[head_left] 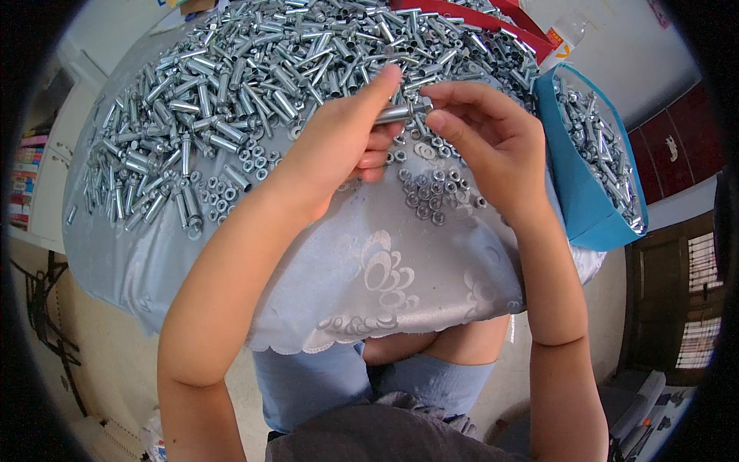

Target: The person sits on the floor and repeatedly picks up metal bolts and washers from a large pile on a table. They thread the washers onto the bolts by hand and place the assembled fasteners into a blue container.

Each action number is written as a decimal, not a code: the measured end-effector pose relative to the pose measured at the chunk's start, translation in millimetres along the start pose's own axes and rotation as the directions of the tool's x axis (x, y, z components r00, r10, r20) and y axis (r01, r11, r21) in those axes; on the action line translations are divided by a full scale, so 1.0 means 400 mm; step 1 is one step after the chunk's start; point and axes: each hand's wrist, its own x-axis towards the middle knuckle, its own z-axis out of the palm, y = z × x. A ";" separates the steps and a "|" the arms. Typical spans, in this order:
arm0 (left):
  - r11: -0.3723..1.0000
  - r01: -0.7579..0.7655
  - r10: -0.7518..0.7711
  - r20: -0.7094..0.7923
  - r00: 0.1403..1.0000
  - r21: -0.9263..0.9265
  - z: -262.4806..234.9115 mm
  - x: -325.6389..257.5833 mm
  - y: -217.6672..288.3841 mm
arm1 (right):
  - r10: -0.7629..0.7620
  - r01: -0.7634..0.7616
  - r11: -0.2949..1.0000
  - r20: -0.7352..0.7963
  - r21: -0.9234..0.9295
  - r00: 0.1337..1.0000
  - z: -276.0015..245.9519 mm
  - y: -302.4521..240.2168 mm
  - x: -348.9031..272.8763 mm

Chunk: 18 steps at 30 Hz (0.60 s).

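Note:
A shiny silver expansion bolt (394, 115) lies almost level above the table, its sleeve gripped in my left hand (335, 146) with the thumb raised. The thumb and forefinger of my right hand (504, 142) pinch around the nut (423, 106) at the bolt's right end. Below my hands, a cluster of loose hex nuts (435, 192) rests on the cloth, with a few flat washers (425, 150) just behind it. More nuts (258, 160) are scattered left of my left wrist. A large heap of expansion bolts and sleeves (285, 54) spreads across the far side.
A patterned silvery tablecloth (377, 289) with a scalloped edge covers the rounded table. At the right edge stands a blue fabric bin (596, 219) filled with bolts. Far right, a red tray (535, 38) borders the heap. My lap is below the near edge.

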 end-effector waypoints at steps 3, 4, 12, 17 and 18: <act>0.996 0.007 0.000 -0.074 0.997 0.087 -0.004 -0.004 0.005 | -0.013 0.012 0.998 -0.003 -0.058 1.000 0.004 -0.004 -0.001; 0.981 -0.025 0.054 -0.153 0.987 0.191 0.002 -0.005 0.002 | -0.025 0.026 0.994 0.011 -0.102 1.000 0.002 -0.003 -0.001; 0.850 -0.257 0.382 -0.204 0.901 0.460 -0.001 0.000 -0.014 | -0.019 0.034 0.983 0.085 -0.179 0.996 0.006 0.005 -0.008; 0.794 -0.300 0.465 -0.211 0.860 0.529 0.009 -0.004 -0.018 | -0.005 0.024 0.985 0.114 -0.170 0.993 0.006 0.004 -0.009; 0.784 -0.321 0.483 -0.197 0.853 0.531 0.008 -0.002 -0.020 | 0.000 0.016 0.989 0.105 -0.148 0.994 0.008 0.004 -0.010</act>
